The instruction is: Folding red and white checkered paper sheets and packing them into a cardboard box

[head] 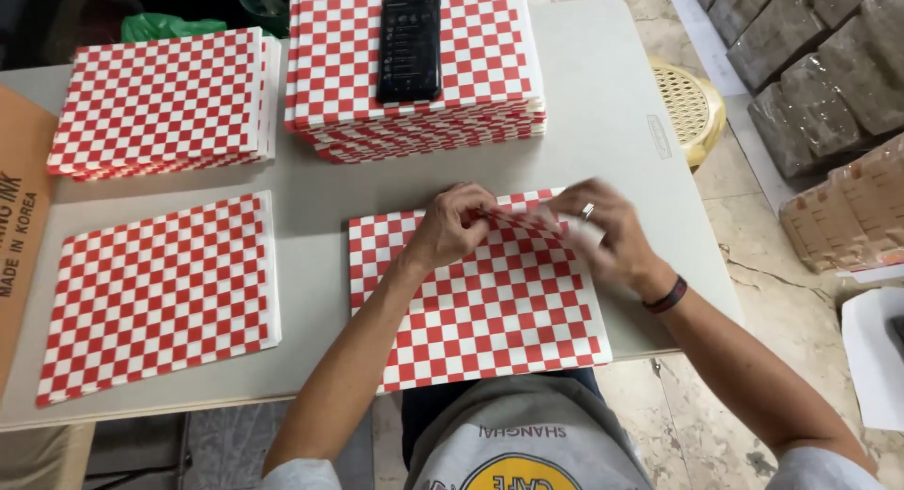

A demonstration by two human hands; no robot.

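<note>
A stack of red-and-white checkered paper sheets (480, 311) lies on the grey table (603, 104) right in front of me. My left hand (454, 226) pinches the far edge of the top sheet near its middle. My right hand (607, 231), blurred, with a ring and a dark wristband, holds the same far edge near the right corner, lifting it slightly.
Another checkered pile (160, 297) lies at the left, a thicker one (160, 104) at the back left, and a tall stack (414, 76) at the back with a black phone (410, 46) on top. A cardboard box (19, 217) at the left edge; a yellow stool (692, 104) and wrapped bundles (819, 57) stand at the right.
</note>
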